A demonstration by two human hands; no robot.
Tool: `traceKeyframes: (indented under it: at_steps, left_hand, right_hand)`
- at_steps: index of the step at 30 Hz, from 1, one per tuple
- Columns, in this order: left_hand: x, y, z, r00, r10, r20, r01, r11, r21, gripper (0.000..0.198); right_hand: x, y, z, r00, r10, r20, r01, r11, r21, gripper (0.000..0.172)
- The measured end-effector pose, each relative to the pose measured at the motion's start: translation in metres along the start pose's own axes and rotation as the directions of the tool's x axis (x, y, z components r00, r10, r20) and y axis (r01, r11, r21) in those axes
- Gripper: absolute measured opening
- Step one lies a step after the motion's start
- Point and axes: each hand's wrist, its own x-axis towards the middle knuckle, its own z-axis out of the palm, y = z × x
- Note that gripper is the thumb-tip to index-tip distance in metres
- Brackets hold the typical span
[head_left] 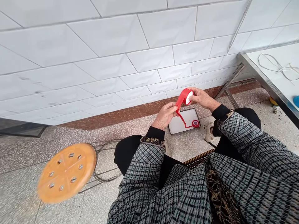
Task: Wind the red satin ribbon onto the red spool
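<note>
**Red tape pulled taut between two hands**

Red plastic tape is what both hands work on. The right hand point(202, 99) is closed around the red tape roll point(185, 95), holding it in the air in front of the knees, above the floor point(105, 137). The roll's white core faces the camera and slightly right, so its axis runs roughly level towards the right hand. A strip point(179, 105) peels off the roll and slants down and left to the left hand point(165, 115), which pinches it between thumb and fingers. Below that pinch a thinner red length hangs and curves right to a small red roll point(195, 123) lying flat on a white panel point(181, 123) on the floor. An orange stool point(66, 171) stands to the left, and a tabletop point(280, 81) with loose wires point(275, 66) to the right.
</note>
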Motion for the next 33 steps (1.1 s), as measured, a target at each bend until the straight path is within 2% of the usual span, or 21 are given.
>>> traceKeyframes:
  at_steps: [6, 9, 12, 16, 20, 24, 27, 30, 33]
  left_hand:
    - [-0.002, 0.005, 0.008, 0.981, 0.191, -0.026, -0.192, 0.980, -0.046, 0.051]
    - [-0.002, 0.005, 0.011, 0.970, 0.236, -0.051, -0.240, 0.967, -0.089, 0.059]
    - [0.000, 0.001, 0.008, 0.978, 0.192, -0.085, -0.198, 0.977, -0.079, 0.048]
    - [0.001, -0.004, 0.003, 0.991, 0.099, -0.093, -0.101, 0.995, -0.020, 0.054]
    - [0.000, -0.004, 0.006, 0.989, 0.130, -0.069, -0.133, 0.991, -0.036, 0.048]
    - [-0.003, -0.002, 0.015, 0.981, 0.176, -0.076, -0.184, 0.977, -0.104, 0.045]
    - [-0.007, 0.001, 0.017, 0.986, 0.163, -0.044, -0.167, 0.978, -0.121, 0.043]
    - [-0.012, 0.007, 0.012, 0.986, 0.164, -0.019, -0.165, 0.980, -0.110, 0.042]
    - [-0.017, 0.017, 0.006, 0.991, 0.131, -0.006, -0.131, 0.989, -0.063, 0.043]
  right_hand:
    - [0.002, -0.001, 0.002, 1.000, -0.005, 0.026, 0.004, 0.999, 0.041, 0.045]
    - [0.003, -0.001, 0.004, 1.000, -0.001, 0.021, 0.000, 0.998, 0.066, 0.048]
    - [0.004, -0.001, 0.004, 1.000, -0.016, -0.001, 0.016, 0.996, 0.085, 0.048]
    - [0.007, 0.000, 0.001, 0.999, -0.022, -0.030, 0.025, 0.996, 0.089, 0.047]
    - [0.011, 0.005, -0.004, 0.996, -0.048, -0.070, 0.052, 0.997, 0.060, 0.046]
    - [0.016, 0.013, -0.012, 0.991, -0.083, -0.105, 0.075, 0.994, -0.079, 0.045]
    - [0.018, 0.018, -0.019, 0.972, -0.160, -0.171, 0.100, 0.944, -0.314, 0.042]
    - [0.019, 0.020, -0.026, 0.948, -0.278, -0.151, 0.149, 0.814, -0.561, 0.045]
    - [0.017, 0.019, -0.031, 0.938, -0.346, -0.021, 0.219, 0.638, -0.738, 0.048]
